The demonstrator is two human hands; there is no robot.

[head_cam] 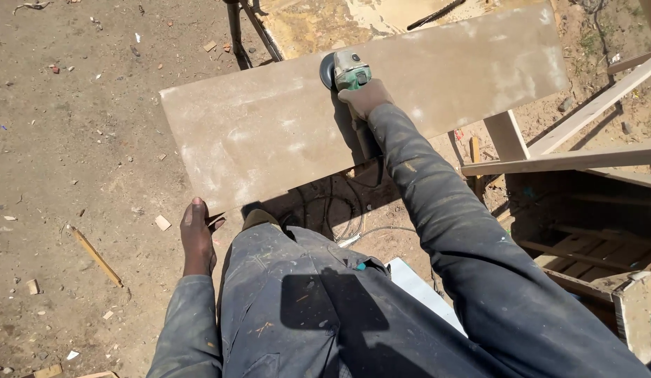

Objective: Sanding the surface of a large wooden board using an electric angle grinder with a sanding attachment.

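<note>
Kneeling over the work, my knee (297, 294) in paint-flecked grey trousers sits nearest, pressed against the near edge of the board (269, 133). My left hand (198, 238) rests just below that edge, fingers curled at the underside; whether its grip is closed on the board I cannot tell. A cable (353, 234) loops on the dirt ground (73, 140) beneath. Farther out, my right hand (366, 98) has its grip closed around the body of the green angle grinder (346, 70), whose disc meets the far edge of the dusty brown board. Timber frames (584, 157) lie to the right.
</note>
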